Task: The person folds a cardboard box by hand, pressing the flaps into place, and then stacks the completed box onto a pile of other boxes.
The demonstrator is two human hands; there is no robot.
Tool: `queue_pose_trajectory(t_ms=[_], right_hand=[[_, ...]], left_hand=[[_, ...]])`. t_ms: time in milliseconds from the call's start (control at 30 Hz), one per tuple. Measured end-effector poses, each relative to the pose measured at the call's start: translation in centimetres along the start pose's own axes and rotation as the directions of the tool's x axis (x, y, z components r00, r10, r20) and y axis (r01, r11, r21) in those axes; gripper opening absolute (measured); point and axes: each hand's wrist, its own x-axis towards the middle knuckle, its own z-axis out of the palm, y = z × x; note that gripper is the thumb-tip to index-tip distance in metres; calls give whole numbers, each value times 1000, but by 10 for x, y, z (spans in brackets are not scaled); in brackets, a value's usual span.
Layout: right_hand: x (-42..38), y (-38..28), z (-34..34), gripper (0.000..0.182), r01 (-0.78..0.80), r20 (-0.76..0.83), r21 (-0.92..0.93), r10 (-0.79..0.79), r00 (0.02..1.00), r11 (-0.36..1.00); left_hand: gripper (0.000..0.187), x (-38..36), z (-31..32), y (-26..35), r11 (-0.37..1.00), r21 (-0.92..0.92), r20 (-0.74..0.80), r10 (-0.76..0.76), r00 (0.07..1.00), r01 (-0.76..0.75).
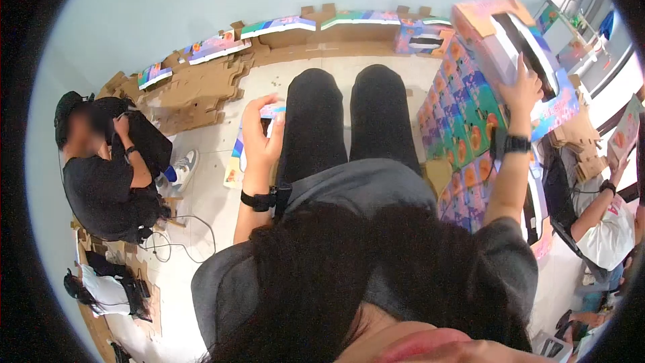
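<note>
My right hand grips a colourful cardboard box at its dark cut-out, above a stack of patterned boxes on my right. My left hand is beside my left thigh, its thumb and fingers curved but apart, with nothing visible between them. Just beyond and below that hand lies another colourful box, partly hidden by the hand and wrist. Both wrists carry black straps.
A seated person in black is at the left, near a cable on the floor. Flattened cardboard and more boxes line the wall. Another person holds a box at the right; someone else sits lower left.
</note>
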Motion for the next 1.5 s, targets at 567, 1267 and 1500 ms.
queue_pose_trajectory(t_ms=[567,1267,1500], right_hand=[[-71,-101,13,78,584,-480,105,-473,739,805],[25,-75,-135,46,-375,288,883,-305,908,-283],[98,-2,-51,109,90,-126,440,-38,991,893]], left_hand=[[121,59,116,75,702,-700,94,-94,991,133],[83,41,96,24,952,-181,59,262,963,-247],[31,40,88,2,958,-218,30,200,979,-189]])
